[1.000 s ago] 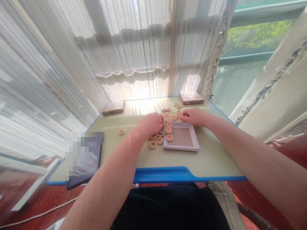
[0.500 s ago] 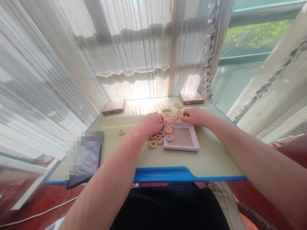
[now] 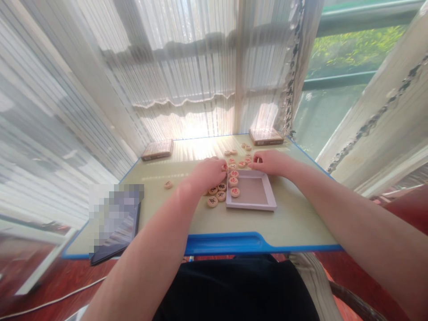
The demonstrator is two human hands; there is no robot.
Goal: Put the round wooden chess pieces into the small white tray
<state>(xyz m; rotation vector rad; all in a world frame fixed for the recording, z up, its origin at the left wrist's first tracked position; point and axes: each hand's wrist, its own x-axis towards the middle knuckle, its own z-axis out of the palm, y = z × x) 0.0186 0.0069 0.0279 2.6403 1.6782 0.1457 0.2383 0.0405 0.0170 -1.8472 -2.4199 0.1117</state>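
A shallow white tray lies on the small table, with three red-marked round wooden game pieces along its left side. My left hand rests curled, knuckles up, just left of the tray over a cluster of black-marked pieces; what its fingers hold is hidden. My right hand sits at the tray's far edge, fingers pinched beside loose red-marked pieces. Whether a piece is in the pinch is not visible.
A single piece lies apart at the left. Two flat patterned boxes stand at the table's far corners. A dark tablet lies at the near left corner. Sheer curtains hang behind the table.
Both hands stay almost where they were. The view has shifted slightly, and the right hand's fingers have edged a little to the left along the tray's far edge.
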